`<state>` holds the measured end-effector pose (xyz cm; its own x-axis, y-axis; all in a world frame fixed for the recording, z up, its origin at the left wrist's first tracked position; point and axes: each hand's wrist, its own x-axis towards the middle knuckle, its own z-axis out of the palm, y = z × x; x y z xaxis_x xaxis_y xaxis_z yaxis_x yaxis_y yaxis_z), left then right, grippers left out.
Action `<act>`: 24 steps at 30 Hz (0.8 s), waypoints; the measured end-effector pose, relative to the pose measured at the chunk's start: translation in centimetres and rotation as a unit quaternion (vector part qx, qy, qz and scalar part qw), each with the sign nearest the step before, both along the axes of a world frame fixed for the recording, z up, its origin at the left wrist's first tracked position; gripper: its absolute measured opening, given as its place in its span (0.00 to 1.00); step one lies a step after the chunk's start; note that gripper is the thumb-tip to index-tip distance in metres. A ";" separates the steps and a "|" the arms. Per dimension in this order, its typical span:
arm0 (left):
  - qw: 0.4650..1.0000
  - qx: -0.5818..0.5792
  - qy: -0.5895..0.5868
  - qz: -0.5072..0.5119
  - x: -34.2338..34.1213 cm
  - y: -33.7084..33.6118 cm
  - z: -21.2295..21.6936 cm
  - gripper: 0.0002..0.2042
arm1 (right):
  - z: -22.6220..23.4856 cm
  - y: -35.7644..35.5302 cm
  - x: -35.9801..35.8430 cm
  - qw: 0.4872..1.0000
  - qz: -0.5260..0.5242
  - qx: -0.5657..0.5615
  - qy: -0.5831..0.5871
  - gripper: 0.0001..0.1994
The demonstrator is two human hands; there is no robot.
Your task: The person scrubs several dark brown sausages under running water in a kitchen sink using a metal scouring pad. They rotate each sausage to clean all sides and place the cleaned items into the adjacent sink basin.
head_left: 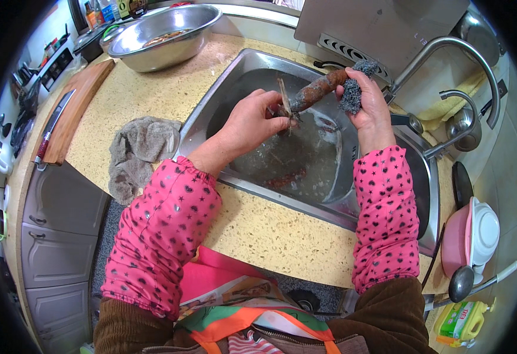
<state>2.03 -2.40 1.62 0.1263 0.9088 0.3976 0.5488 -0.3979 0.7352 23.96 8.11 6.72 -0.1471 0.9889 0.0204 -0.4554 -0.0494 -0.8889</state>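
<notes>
Over the sink, a brown, mud-stained lotus root is held at a slant above murky water. My left hand is closed on its lower left end, around a dark joint with a pale, stringy stub sticking up. My right hand grips a grey steel wool scourer, pressed around the root's upper right end. Part of that end is hidden by the fingers and scourer. Another reddish-brown piece lies partly under the cloudy water, its kind hard to make out.
A grey rag lies left of the sink. Behind it stands a large metal basin. A knife rests on a wooden board at far left. The curved faucet and pink basin are at right.
</notes>
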 end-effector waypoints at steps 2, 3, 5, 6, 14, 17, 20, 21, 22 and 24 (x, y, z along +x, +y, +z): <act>0.999 0.015 -0.037 0.016 0.2 0.0 0.2 0.14 | -0.2 0.1 -0.3 1.000 -0.012 -0.003 0.016 0.11; 0.997 0.031 -0.068 0.014 0.3 0.1 0.1 0.14 | -0.3 0.1 -0.4 1.000 -0.018 -0.002 0.023 0.12; 0.989 0.064 -0.130 0.010 0.5 0.1 -0.1 0.16 | -0.3 0.0 -0.6 0.999 -0.028 -0.003 0.028 0.12; 0.989 0.067 -0.133 0.011 0.5 0.2 -0.2 0.16 | -0.3 0.0 -0.6 0.999 -0.033 -0.005 0.029 0.12; 0.983 0.114 -0.123 0.074 0.7 0.1 0.3 0.11 | -0.8 0.4 -0.5 0.999 -0.014 -0.006 0.038 0.13; 0.984 0.113 -0.120 0.070 0.3 0.2 0.1 0.09 | -0.9 0.4 -0.7 0.999 -0.008 -0.007 0.039 0.13; 0.990 0.084 -0.076 0.089 -0.1 0.4 -0.1 0.07 | -0.8 -0.1 -1.0 0.999 0.003 -0.012 0.033 0.13; 0.990 0.068 -0.089 0.082 -0.2 0.4 -0.1 0.07 | -0.7 -0.3 -1.0 0.999 0.008 -0.014 0.028 0.13; 0.991 0.053 -0.101 0.075 -0.2 0.5 -0.1 0.06 | -0.7 -0.3 -1.0 0.999 0.000 -0.012 0.030 0.13; 0.983 0.011 -0.176 0.055 -0.3 0.8 -0.3 0.06 | -0.9 -0.1 -0.9 0.999 -0.017 -0.009 0.033 0.13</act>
